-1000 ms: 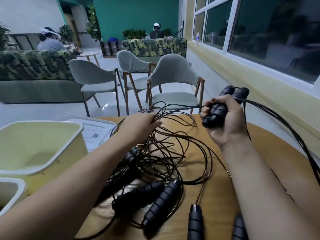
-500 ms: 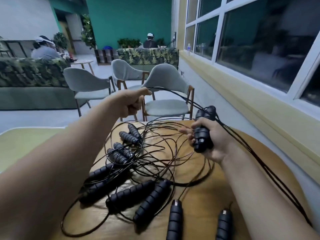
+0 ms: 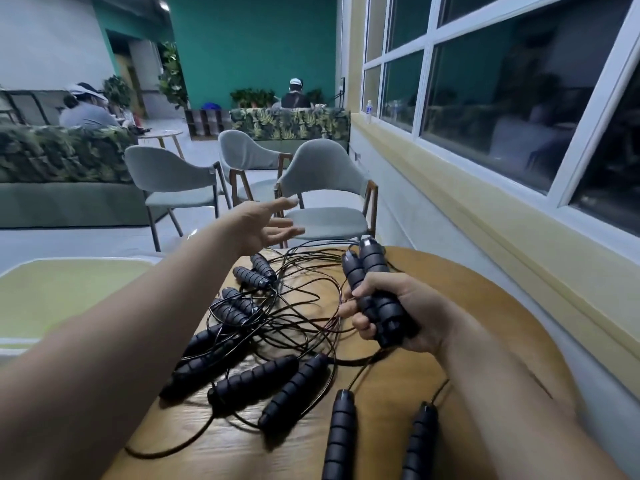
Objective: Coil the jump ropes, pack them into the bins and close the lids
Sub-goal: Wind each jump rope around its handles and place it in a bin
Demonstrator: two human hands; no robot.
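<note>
Centrally, the right hand (image 3: 422, 317) curls its fingers tightly round a pair of handles (image 3: 367, 265), held side by side and tilted away from the person; their capped ends stand clear above the fingertips and their lower ends sit in the palm. Opposite, the left hand (image 3: 256, 225) is raised with fingers straight and spread wide, palm turned toward the right hand, holding nothing and touching nothing. Below the left fingertips, and just left of the right fingertips, lies a tangle of thin dark cords (image 3: 298, 306) looped over the table (image 3: 485, 299); which cord belongs to the gripped pair cannot be traced. Ribbed loose handles (image 3: 252, 377) lie scattered in and around the tangle, under the left forearm and nearer the person than the right fingers, two of them lying side by side beneath the right wrist. Well to the left of the left fingers, behind the forearm, stands a pale yellow-green bin (image 3: 86, 260), open. Beyond both sets of fingertips, grey chairs (image 3: 322, 174) stand on the floor.
</note>
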